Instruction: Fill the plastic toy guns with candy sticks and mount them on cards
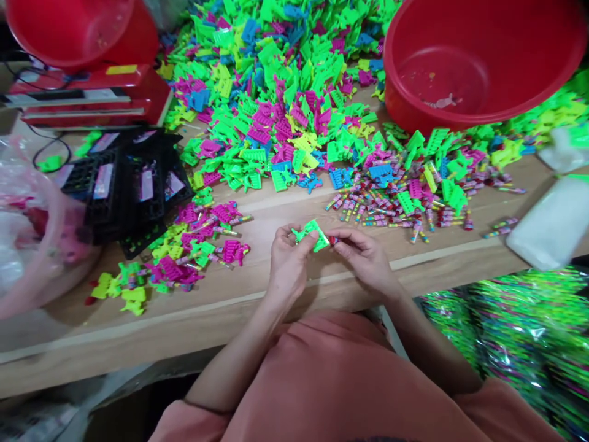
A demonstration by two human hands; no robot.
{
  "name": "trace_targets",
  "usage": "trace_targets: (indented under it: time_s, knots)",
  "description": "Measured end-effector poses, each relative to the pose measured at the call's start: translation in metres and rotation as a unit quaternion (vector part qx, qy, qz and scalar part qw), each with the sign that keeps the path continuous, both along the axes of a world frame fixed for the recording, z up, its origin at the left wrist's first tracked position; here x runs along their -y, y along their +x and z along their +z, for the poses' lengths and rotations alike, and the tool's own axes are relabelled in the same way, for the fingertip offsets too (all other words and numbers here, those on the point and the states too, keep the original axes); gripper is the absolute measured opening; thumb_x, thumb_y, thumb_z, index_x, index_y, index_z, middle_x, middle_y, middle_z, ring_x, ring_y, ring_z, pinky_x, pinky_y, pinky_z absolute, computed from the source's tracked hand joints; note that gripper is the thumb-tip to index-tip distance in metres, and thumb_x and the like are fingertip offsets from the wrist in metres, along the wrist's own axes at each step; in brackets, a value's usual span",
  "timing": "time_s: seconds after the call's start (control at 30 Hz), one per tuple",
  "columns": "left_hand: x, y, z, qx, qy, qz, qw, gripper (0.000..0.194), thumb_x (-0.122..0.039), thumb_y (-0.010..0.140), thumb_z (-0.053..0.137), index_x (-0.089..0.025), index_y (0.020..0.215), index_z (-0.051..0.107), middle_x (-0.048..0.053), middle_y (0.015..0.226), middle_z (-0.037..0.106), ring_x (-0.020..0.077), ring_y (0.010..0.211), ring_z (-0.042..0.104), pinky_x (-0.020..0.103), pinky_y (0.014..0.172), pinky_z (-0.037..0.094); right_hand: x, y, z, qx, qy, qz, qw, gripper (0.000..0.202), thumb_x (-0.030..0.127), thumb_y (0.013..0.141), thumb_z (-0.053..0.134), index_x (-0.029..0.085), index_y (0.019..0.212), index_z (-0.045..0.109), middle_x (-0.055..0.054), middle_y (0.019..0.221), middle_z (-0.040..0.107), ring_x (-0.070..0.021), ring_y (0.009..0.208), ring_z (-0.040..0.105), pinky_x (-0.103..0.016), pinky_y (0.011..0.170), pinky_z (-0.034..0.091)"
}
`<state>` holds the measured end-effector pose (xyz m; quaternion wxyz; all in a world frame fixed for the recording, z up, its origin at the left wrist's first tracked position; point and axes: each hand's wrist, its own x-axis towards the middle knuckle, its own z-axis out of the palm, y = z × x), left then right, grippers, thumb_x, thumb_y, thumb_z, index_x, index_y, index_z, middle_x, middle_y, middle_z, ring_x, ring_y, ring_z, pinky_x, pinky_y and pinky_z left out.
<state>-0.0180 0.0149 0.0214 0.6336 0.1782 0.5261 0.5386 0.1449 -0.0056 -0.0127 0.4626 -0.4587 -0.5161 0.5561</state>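
Note:
Over the front of the table, my left hand (291,255) is closed around a bright green plastic toy piece (309,234), its thumb on the flat face. My right hand (363,255) pinches a small red-ended tube (333,240) at the right edge of that piece; fingers hide most of the tube. Beyond my right hand lies a spread of small patterned tubes (377,210) in pink, yellow and blue. Left of my hands is a small heap of pink, green and yellow toy pieces (184,255), some with tubes in or beside them.
A large heap of toy pieces (276,80) covers the back. Red basins (391,73) stand at the rear corners, the left one on a red machine (101,101). Black trays (124,184) and a pink tub (59,239) are left. A white container (550,221) sits right; packed bags (515,325) lie below.

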Motion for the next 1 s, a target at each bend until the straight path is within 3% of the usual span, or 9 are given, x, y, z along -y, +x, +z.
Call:
trace_targets:
  time_s: [0.17, 0.53, 0.83, 1.0]
  knots:
    - [0.001, 0.001, -0.003, -0.028, 0.033, 0.019, 0.999, 0.059, -0.032, 0.063, 0.091, -0.024, 0.102, 0.046, -0.007, 0.079, 0.063, 0.0108, 0.062, 0.062, 0.024, 0.060, 0.049, -0.002, 0.002, 0.007, 0.055, 0.072, 0.018, 0.996, 0.026, 0.033, 0.101, 0.064, 0.029, 0.123, 0.076, -0.006, 0.115, 0.073, -0.0222, 0.111, 0.066, -0.038, 0.096, 0.055]
    - [0.004, 0.001, -0.008, -0.117, 0.061, 0.001, 0.991, 0.051, -0.029, 0.073, 0.083, -0.019, 0.115, 0.056, -0.003, 0.087, 0.061, 0.0096, 0.074, 0.059, 0.022, 0.069, 0.048, -0.004, 0.000, 0.004, 0.101, 0.163, 0.018, 0.981, 0.026, 0.024, 0.099, 0.065, 0.029, 0.122, 0.077, -0.006, 0.108, 0.074, -0.0212, 0.106, 0.068, -0.036, 0.089, 0.056]
    - [0.001, -0.002, -0.005, -0.145, 0.029, -0.046, 0.988, 0.038, -0.028, 0.069, 0.078, -0.018, 0.100, 0.057, -0.005, 0.073, 0.059, 0.0098, 0.058, 0.054, 0.021, 0.050, 0.044, -0.001, -0.006, 0.005, 0.169, 0.238, 0.017, 0.956, 0.026, 0.013, 0.100, 0.056, 0.024, 0.115, 0.074, -0.006, 0.098, 0.073, -0.0200, 0.095, 0.068, -0.034, 0.082, 0.056]
    - [0.001, -0.003, -0.007, -0.143, 0.013, -0.046, 0.989, 0.037, -0.028, 0.069, 0.078, -0.020, 0.095, 0.054, -0.007, 0.068, 0.058, 0.0089, 0.053, 0.054, 0.019, 0.044, 0.038, 0.002, -0.009, 0.003, 0.161, 0.185, 0.018, 0.969, 0.022, 0.013, 0.099, 0.057, 0.022, 0.110, 0.073, -0.005, 0.094, 0.072, -0.0187, 0.090, 0.068, -0.031, 0.078, 0.054]
